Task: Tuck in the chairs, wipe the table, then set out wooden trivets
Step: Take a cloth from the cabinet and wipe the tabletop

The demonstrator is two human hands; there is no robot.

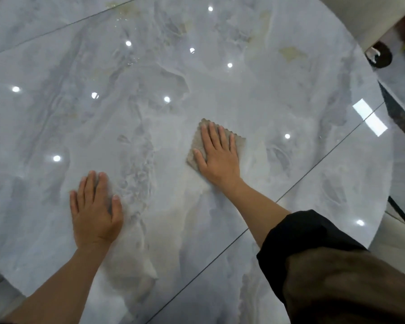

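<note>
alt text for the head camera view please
A person's right hand presses a beige cloth flat against a glossy, grey, marble-patterned round table. The left hand rests palm down on the table nearer the person. No trivets are in view.

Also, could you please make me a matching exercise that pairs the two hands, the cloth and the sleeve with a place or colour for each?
Column one:
1 left hand
2 right hand
3 cloth
4 sleeve

Column two:
A black, pushed up
B flat on the bare table
C beige, with a scalloped edge
D pressing flat on the cloth

Pairs: 1-B, 2-D, 3-C, 4-A
</note>
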